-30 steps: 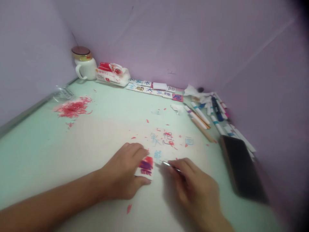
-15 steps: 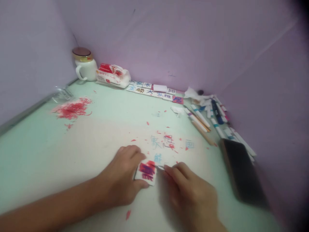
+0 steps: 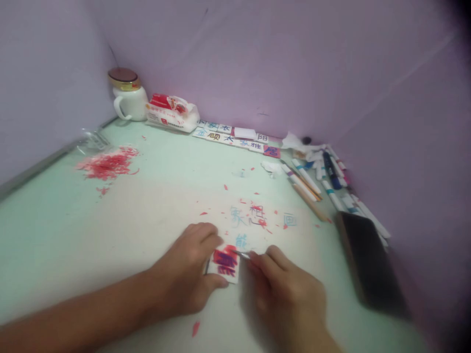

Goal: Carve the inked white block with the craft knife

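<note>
My left hand (image 3: 186, 269) presses down on a small white block (image 3: 225, 264) whose top is coloured red and purple, thumb below it and fingers above. My right hand (image 3: 285, 291) is closed around a thin metal-tipped tool (image 3: 241, 253), and the tip rests at the block's upper right edge. Both lie on the pale green table (image 3: 154, 196). Blue and red characters (image 3: 246, 215) are stamped on the table just beyond the block.
A pile of red shavings (image 3: 106, 165) lies far left. A lidded white mug (image 3: 127, 98) and a tissue pack (image 3: 171, 113) stand in the back corner. A row of stamped blocks (image 3: 235, 137) lines the wall. Markers and pencils (image 3: 324, 176) and a dark phone (image 3: 368, 262) lie right.
My right hand has moved left, bringing the tool tip from the table beside the block onto the block's edge. My left hand stays on the block.
</note>
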A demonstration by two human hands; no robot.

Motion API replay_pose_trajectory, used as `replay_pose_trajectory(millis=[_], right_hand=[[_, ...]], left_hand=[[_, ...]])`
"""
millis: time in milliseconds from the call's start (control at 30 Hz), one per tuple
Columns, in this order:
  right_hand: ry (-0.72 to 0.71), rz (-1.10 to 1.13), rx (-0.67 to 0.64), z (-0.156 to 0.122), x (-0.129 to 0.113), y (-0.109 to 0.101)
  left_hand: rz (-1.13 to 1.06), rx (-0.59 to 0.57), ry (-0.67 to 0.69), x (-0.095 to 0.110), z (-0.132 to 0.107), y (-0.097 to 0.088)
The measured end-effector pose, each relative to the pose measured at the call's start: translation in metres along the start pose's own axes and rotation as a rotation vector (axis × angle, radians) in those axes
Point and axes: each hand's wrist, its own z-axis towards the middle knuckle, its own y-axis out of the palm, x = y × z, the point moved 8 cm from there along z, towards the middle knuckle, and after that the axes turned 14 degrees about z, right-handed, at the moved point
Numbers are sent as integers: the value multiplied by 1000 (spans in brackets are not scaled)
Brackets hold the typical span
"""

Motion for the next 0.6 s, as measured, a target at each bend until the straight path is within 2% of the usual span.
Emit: replay_pose_trajectory(millis=[200, 500, 600], right_hand=[[-72, -28, 129, -1, -10, -3], [-124, -50, 224, -4, -17, -5], [-115, -42, 218, -4, -15, -5]], left_hand=[[6, -16, -13, 1, 1, -1], [31, 2, 5, 3, 4, -4], [40, -4, 10, 4, 4, -4]])
